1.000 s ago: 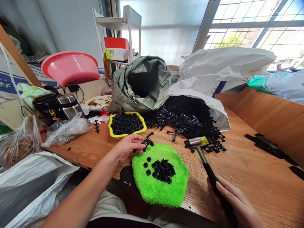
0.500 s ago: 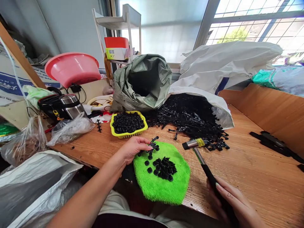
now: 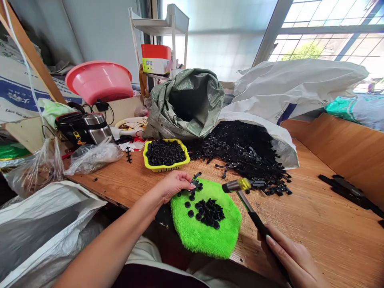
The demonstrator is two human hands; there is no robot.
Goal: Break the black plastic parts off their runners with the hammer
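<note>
My left hand (image 3: 177,185) is closed, thumb and fingers pinching a black plastic part with several arms (image 3: 196,183) at the far left edge of a green fluffy cloth (image 3: 207,244). My right hand (image 3: 283,250) grips the black handle of a hammer (image 3: 255,218). The hammer's head, dark at one end and yellow at the other, hangs above the cloth's right edge, apart from the part. A pile of small black plugs (image 3: 210,212) lies on the cloth, with a few loose round ones near my left fingers.
Beyond the cloth stands a yellow basket (image 3: 159,169) full of black plugs. Black plastic parts (image 3: 240,152) spill from a white sack (image 3: 288,150) beside a grey-green sack (image 3: 159,120). A steel flask (image 3: 97,128) and plastic bags (image 3: 93,158) are at left; black straps (image 3: 345,188) lie at right.
The hammer has swung left, its head now nearer the cloth and the held part. My left hand keeps its pinch in the same place on the cloth. The whole view has shifted slightly.
</note>
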